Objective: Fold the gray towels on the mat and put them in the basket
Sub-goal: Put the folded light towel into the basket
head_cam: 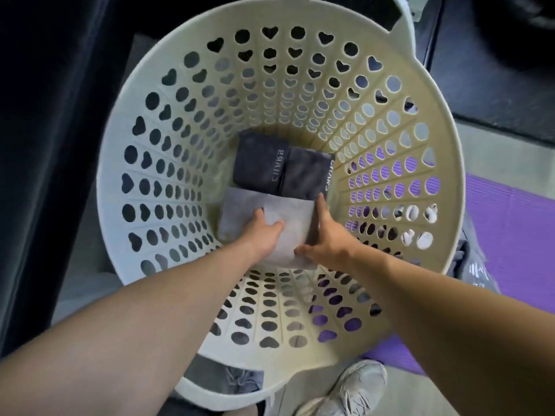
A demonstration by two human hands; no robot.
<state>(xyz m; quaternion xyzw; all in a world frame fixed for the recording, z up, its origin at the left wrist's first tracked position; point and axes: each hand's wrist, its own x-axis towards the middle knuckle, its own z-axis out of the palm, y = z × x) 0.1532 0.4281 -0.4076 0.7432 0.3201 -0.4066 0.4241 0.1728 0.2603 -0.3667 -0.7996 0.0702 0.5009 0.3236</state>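
Along the left edge stands something tall and dark, too dim to name. Right of it the cream laundry basket, its wall pierced with round and heart-shaped holes, fills most of the view; its far handle is cut off at the top. At its near rim a gray cloth pokes out, mostly hidden under the basket.

On the basket's bottom, two folded dark gray towels lie side by side at the far side, with pale lettering too blurred to read. Just near of them, touching, lies a folded light gray towel. The left hand rests flat on it, its fingers stretched out and their tips lost in shadow. The right hand lies along the towel's right edge with straight fingers and the thumb spread onto the top — whether any fingers reach beneath the towel cannot be told.

A pale sneaker stands near, partly cut off. Right of the basket, another gray towel lies half hidden by the rim on the ribbed purple mat, which shows through the holes too. The mat lies on a gray-green floor — beyond it, dark flooring.
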